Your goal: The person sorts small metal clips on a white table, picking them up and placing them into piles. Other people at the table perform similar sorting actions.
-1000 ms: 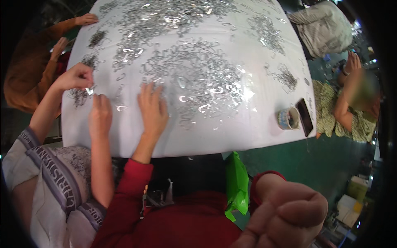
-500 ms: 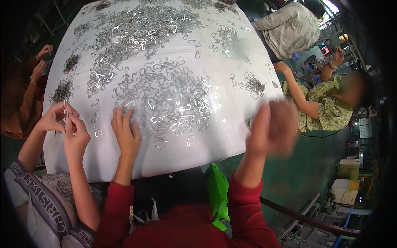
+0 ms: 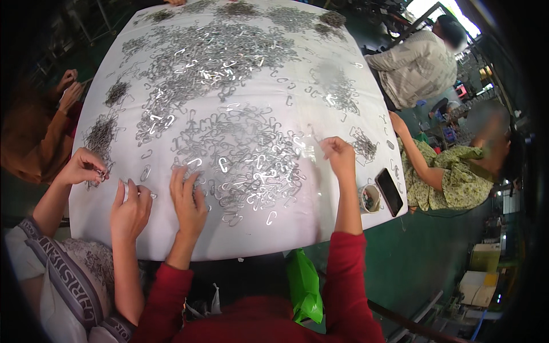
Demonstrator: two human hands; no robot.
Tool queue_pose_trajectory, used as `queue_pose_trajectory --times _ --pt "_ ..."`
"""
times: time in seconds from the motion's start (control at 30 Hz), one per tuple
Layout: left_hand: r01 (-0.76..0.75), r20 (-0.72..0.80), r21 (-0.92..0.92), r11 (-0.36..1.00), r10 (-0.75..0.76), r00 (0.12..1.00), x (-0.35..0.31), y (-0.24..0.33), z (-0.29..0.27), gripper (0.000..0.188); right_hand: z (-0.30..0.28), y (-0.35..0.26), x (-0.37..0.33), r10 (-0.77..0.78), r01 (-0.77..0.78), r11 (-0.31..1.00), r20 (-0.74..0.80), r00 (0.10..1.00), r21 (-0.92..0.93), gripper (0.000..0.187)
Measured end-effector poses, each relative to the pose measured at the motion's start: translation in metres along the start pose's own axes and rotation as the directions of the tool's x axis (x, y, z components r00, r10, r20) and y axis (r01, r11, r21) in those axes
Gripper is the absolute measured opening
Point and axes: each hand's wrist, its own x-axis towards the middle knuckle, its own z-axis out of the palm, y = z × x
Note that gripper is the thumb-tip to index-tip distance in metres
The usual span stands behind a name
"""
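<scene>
A big heap of small silver metal hooks lies spread over the white table. My left hand rests flat at the heap's near edge, fingers apart on loose hooks. My right hand reaches onto the table to the right of the heap, fingers pinched together at the table surface; whether they hold a hook I cannot tell. Both my sleeves are red.
A person at my left works with two hands on hooks near the table's left edge. A small cup and a black phone sit at the right edge. Other people sit at the right and far left. A green bag hangs below the table.
My right hand has come up from below the table's edge and onto the table beside the heap. My left hand stayed on the hooks.
</scene>
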Motion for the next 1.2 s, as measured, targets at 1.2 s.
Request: queue_pose_trajectory --times 1.2 --pt "0.834 0.835 -0.491 0.251 -0.136 0.532 0.051 0.064 0.033 0.030 0.064 -0.066 -0.140 -0.425 0.425 0.901 0.019 0.905 -0.084 0.007"
